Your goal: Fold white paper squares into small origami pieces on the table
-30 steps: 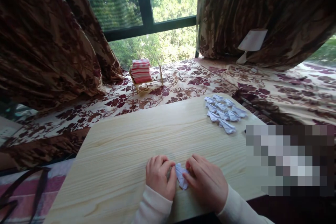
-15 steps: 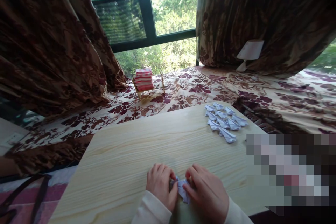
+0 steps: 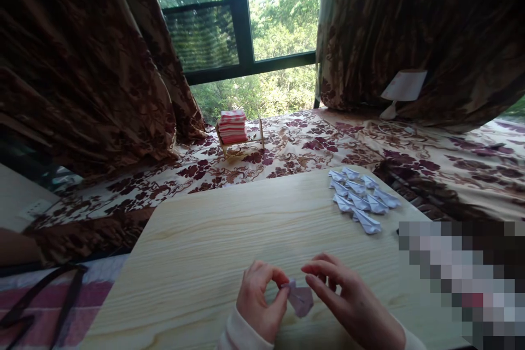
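Observation:
A small folded piece of white paper is pinched between the thumb and index finger of my left hand, a little above the near part of the wooden tabletop. On the paper's right side is my right hand, its thumb and fingers apart and nothing between them; its fingertips are close to the paper. Several folded white paper pieces lie grouped in rows at the table's far right corner.
Behind the table, a floral-patterned cloth covers a wide sill. On it stand a small rack holding stacked red-and-white striped cloths and a white lamp. Dark patterned curtains flank the window. A blurred patch covers the right edge.
My right hand has let go of the paper and drawn slightly right, fingers opening. The left hand now holds the paper alone, raised and turned. The whole view has shifted a little.

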`<act>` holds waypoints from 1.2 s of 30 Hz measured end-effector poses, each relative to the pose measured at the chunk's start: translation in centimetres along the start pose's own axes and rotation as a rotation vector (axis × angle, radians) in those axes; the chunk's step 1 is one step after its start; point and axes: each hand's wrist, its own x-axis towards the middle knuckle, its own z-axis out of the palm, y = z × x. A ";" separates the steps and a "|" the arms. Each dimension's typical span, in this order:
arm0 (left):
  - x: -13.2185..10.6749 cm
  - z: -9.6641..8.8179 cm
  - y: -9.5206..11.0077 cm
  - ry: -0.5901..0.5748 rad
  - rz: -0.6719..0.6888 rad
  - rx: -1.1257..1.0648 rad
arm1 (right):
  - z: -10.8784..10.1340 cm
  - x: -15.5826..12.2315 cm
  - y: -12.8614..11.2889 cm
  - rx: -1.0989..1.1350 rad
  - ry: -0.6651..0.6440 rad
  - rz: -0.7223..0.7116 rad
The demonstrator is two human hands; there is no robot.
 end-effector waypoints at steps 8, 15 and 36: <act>0.0 -0.8 1.2 -0.030 0.052 -0.064 | 1.0 -0.4 -1.2 0.036 0.015 -0.107; 0.0 -0.8 1.4 -0.005 0.071 -0.058 | 1.1 -0.7 -1.2 0.061 0.035 -0.098; 0.3 0.5 1.3 -0.025 0.053 -0.165 | 0.8 -0.8 -1.2 0.433 0.116 0.135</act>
